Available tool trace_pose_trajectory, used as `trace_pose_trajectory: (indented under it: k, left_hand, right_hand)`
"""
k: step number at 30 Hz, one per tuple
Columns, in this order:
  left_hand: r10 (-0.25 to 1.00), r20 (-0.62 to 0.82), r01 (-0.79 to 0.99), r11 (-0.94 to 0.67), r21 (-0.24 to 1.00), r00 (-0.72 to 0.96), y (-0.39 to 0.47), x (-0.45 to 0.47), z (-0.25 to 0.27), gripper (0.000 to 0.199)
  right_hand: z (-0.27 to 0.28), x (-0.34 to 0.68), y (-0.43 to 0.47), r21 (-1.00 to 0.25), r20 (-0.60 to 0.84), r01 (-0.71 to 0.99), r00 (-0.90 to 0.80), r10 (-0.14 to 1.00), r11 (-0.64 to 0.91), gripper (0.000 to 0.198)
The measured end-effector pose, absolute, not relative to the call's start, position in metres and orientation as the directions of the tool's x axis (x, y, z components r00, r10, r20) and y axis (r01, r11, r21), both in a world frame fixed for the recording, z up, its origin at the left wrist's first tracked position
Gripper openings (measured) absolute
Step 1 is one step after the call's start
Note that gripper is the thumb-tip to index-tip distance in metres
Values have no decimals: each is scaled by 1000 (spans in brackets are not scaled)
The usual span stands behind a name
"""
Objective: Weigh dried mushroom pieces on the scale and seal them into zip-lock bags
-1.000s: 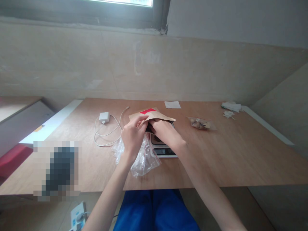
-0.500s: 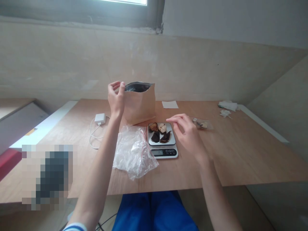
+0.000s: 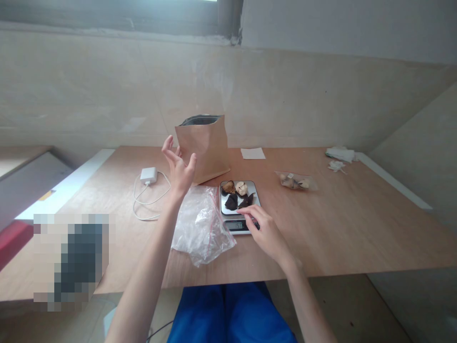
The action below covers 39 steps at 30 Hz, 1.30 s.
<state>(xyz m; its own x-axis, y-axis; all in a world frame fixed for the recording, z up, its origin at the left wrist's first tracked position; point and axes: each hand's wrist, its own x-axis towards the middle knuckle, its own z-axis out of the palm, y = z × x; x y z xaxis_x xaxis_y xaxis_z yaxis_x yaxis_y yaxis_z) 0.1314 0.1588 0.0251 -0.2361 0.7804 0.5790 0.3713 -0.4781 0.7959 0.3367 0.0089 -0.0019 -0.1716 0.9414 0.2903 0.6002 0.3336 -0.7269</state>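
My left hand (image 3: pixel 180 169) is raised in front of the left side of a brown paper pouch (image 3: pixel 203 152), thumb and fingers spread with nothing in them. The pouch stands upright, its dark-lined mouth gaping. My right hand (image 3: pixel 262 226) reaches over the front of a kitchen scale (image 3: pixel 224 210). Its fingertips are beside a dark, curled dried piece (image 3: pixel 247 200); whether they touch it I cannot tell. Also on the plate lie another dark dried piece (image 3: pixel 231 201), a brown one (image 3: pixel 228 187) and a pale one (image 3: pixel 242 188). The hand partly covers the scale's display and buttons.
Clear zip bags (image 3: pixel 202 224) lie left of the scale. A filled zip bag (image 3: pixel 295 181) is to its right. A white charger (image 3: pixel 148 175) with a looped cable sits at left. White paper (image 3: pixel 253 153) and crumpled wrappers (image 3: pixel 341 154) lie towards the back.
My left hand has come away from the pouch's upper edge, lower and opened wide. My right hand has moved left and nearer me, over the scale's front, uncovering the filled zip bag.
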Motion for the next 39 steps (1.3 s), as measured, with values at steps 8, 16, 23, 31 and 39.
trace_pose_trajectory:
  k: [8,16,23,31,39]
  left_hand:
    - [810,524,411,-398,820,-262,122,137,14,51]
    - [961,277,568,-240,787,23,35,143,-26,21]
    - [966,257,526,-235,817,32,4,143,-49,36]
    - [946,323,392,-282,876,-41,-4,149,-43,35]
    - [882,439,374,-355,857,-170,-16,159,-34,31]
  right_hand:
    - [-15,314,0,-730,159,644,-167,973,230,22]
    - [-25,289,-2,-717,117,677,-118,986,166,12]
    - [-23,276,-7,-891,115,429,-98,989,146,11]
    - [-24,260,-3,-985,162,62,-27,986,163,10]
    - [-32,252,-2,-968,179,230,354,918,100,36]
